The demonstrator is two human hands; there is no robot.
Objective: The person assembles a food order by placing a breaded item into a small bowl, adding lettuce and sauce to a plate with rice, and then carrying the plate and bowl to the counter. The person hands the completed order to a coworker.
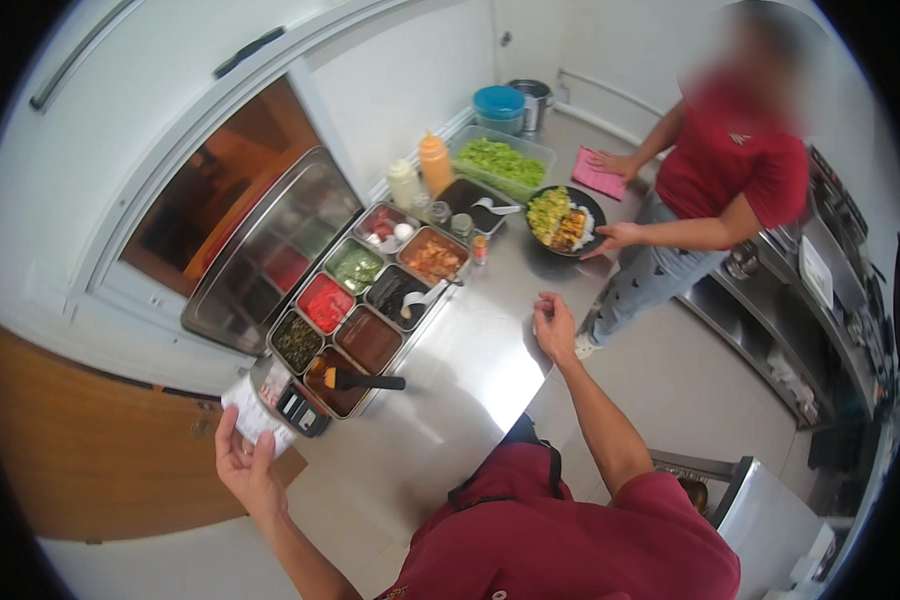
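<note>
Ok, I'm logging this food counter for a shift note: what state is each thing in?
Left hand: raised, fingers pinching a paper slip.
Right hand: resting on the steel counter, holding nothing.
Ingredient well lid: swung open.
Ingredient pans: uncovered, filled.
Black bowl: filled, touched by a co-worker's hand.
Green-filled tub: lidless.
Squeeze bottles: upright, capped.

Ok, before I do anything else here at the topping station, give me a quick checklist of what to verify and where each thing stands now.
1. Paper slip gripped in left hand: ok.
2. Right hand free, resting on the steel counter: ok.
3. Topping pans uncovered, lid raised: ok.
4. Ladle in the nearest pan: ok.
5. Black bowl within reach: not ok, a co-worker's hand is on it at the far end.
6. Slip readable: cannot tell.
</note>
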